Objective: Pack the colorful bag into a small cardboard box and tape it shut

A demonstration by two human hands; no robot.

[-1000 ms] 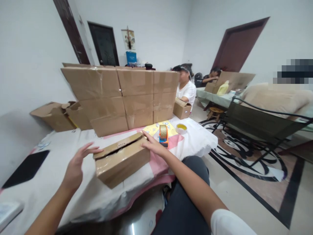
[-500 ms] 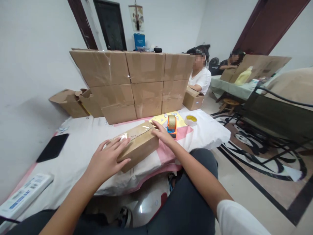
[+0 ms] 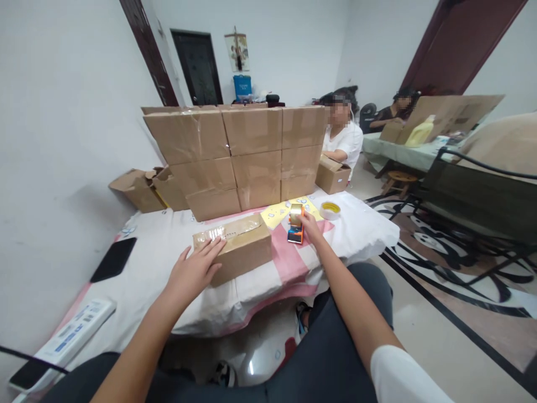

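The cardboard box (image 3: 247, 253) lay near the front edge of the tabletop (image 3: 157, 246), the left hand (image 3: 195, 266) resting on its left end, fingers slightly apart. Beside it, the right hand (image 3: 311, 226) was clamped on the tape dispenser (image 3: 296, 218). A tape roll (image 3: 330, 214) sat towards the right edge.

No lettering is legible: blue print (image 3: 67, 339) on the white slab (image 3: 93, 314), pale marks on the blue container (image 3: 242, 88) and the far carton's (image 3: 329, 174) label (image 3: 339, 181) are unreadable.

The box (image 3: 244, 251) is brown, the tape dispenser (image 3: 296, 228) orange and blue.
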